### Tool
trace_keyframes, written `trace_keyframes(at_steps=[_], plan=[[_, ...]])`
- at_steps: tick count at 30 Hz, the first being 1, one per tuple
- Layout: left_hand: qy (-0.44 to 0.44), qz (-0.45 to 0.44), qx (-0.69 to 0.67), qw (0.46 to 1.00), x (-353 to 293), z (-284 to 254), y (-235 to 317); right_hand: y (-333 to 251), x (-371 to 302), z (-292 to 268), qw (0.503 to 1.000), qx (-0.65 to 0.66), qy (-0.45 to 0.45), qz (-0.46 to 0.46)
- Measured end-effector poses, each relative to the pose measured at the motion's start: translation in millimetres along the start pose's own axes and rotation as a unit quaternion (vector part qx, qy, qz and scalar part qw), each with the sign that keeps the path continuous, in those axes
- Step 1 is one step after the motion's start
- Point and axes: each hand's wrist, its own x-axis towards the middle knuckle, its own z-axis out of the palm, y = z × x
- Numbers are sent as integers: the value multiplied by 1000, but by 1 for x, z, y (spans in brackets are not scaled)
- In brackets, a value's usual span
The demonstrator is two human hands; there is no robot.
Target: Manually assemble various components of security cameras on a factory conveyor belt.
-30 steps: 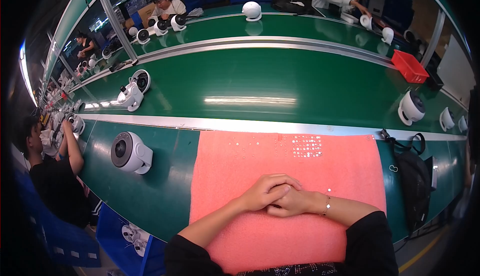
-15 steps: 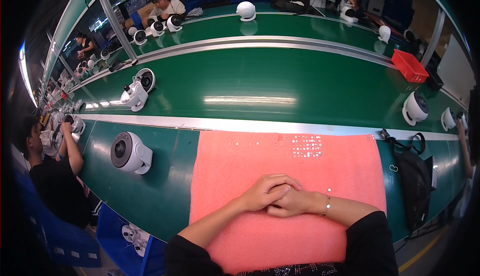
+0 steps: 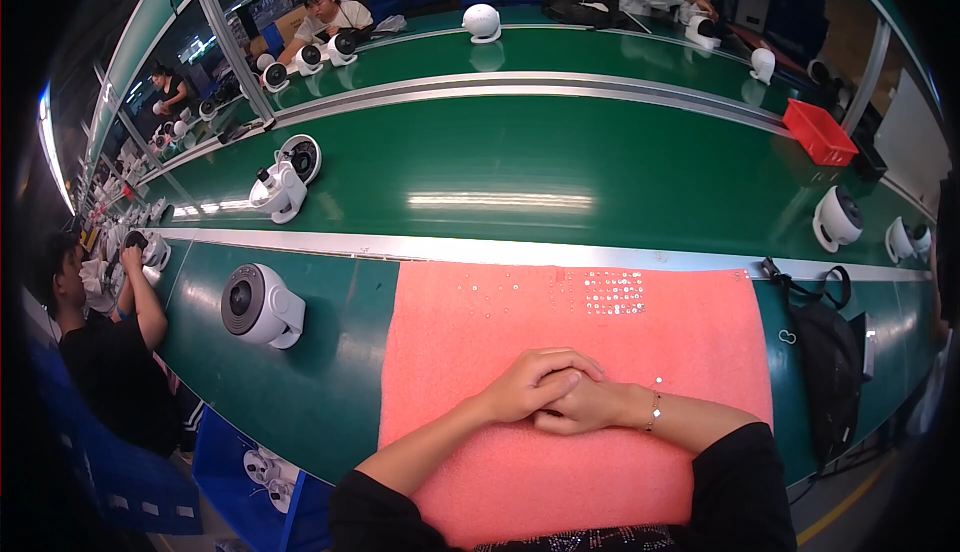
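My hands rest clasped together over a pink towel [image 3: 450,342] spread on the green workbench. My left hand [image 3: 530,384] lies on top, its fingers closed round my right hand [image 3: 595,407]. The right hand's fingers are curled and partly hidden beneath it; no object shows in either hand. A bracelet [image 3: 654,412] circles my right wrist. Beyond my hands, small shiny round pieces [image 3: 614,293] lie in rows on the towel, with a few scattered to their left. One more shiny dot [image 3: 659,380] shows near my right wrist.
Left of the towel stands a white round-headed device [image 3: 264,306]. Similar units [image 3: 280,184], [image 3: 838,219] ride the green conveyor ahead. A black bag [image 3: 826,372] lies right of the towel. A red bin [image 3: 819,133] sits far right. A co-worker [image 3: 115,352] sits at left; others work across the belts.
Devices on the nearer belt have shifted slightly right, those on the farther belt slightly left. A co-worker's hand at the far right edge has left the device there. My hands have not moved.
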Motion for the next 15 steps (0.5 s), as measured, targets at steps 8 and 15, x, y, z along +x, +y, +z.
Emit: trace_keyframes(at_steps=[8,15], plan=[[3,-2,0,1000,0,0,0,-2,3,-1,1000,0,22,-13],[5,-5,-5,1000,1,1,0,1,0,0,1000,3,1,0]])
